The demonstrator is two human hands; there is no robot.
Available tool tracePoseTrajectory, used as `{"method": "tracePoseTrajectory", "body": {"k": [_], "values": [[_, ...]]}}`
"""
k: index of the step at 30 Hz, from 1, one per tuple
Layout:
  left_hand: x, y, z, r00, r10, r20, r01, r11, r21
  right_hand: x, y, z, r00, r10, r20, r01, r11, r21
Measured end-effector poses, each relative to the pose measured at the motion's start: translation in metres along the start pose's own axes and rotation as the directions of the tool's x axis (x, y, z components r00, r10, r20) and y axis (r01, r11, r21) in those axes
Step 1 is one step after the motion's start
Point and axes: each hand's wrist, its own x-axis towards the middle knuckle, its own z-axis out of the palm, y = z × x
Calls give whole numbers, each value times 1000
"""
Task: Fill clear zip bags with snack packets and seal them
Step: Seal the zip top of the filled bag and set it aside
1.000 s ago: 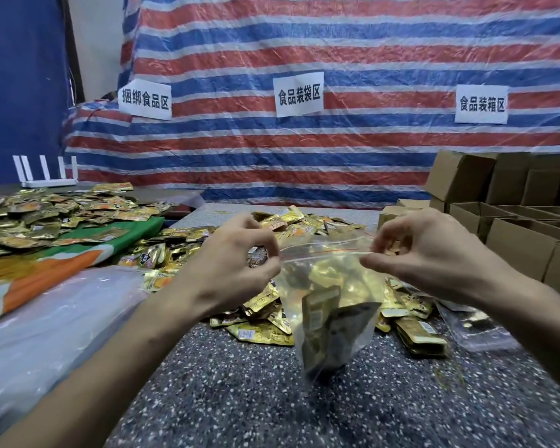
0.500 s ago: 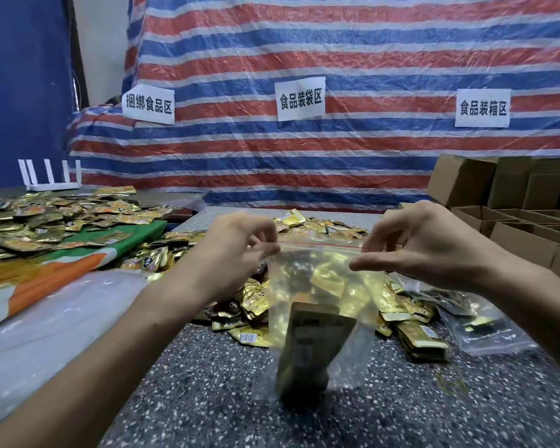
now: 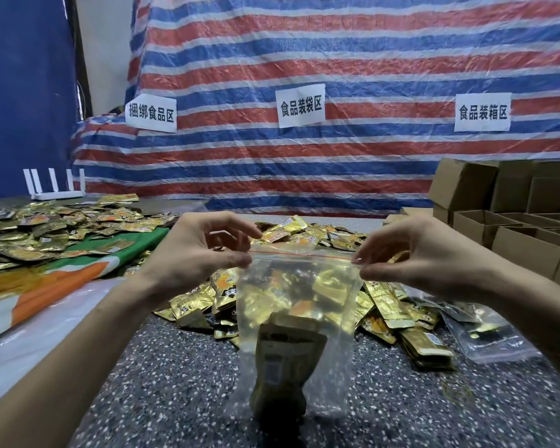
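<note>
A clear zip bag (image 3: pixel 299 286) with a red zip line hangs upright over the speckled table (image 3: pixel 175 383), stretched flat between my hands. Dark gold snack packets (image 3: pixel 285 367) stand inside it near the bottom. My left hand (image 3: pixel 194 253) pinches the bag's top left corner between thumb and fingers. My right hand (image 3: pixel 424 257) pinches the top right corner at the zip. Behind the bag lies a heap of loose gold snack packets (image 3: pixel 304 234).
More gold packets (image 3: pixel 46 227) cover a green and orange cloth (image 3: pixel 88 266) at the left. A filled clear bag (image 3: pixel 485 334) lies at the right. Open cardboard boxes (image 3: pixel 514 234) stand at the far right. A striped tarp with paper signs hangs behind.
The bag turned from slack and tilted to upright and stretched flat. My hands moved apart along the zip, now pinching its two top corners.
</note>
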Motion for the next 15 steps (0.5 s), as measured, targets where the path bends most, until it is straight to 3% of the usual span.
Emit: {"method": "tracePoseTrajectory", "body": {"k": [6, 15], "values": [[-5, 2, -11, 998, 53, -36, -52, 998, 18, 0, -5, -3, 995, -9, -101, 25, 987, 159], [-11, -16, -2, 993, -121, 10, 121, 991, 57, -4, -8, 2, 996, 93, 0, -91, 974, 208]]}}
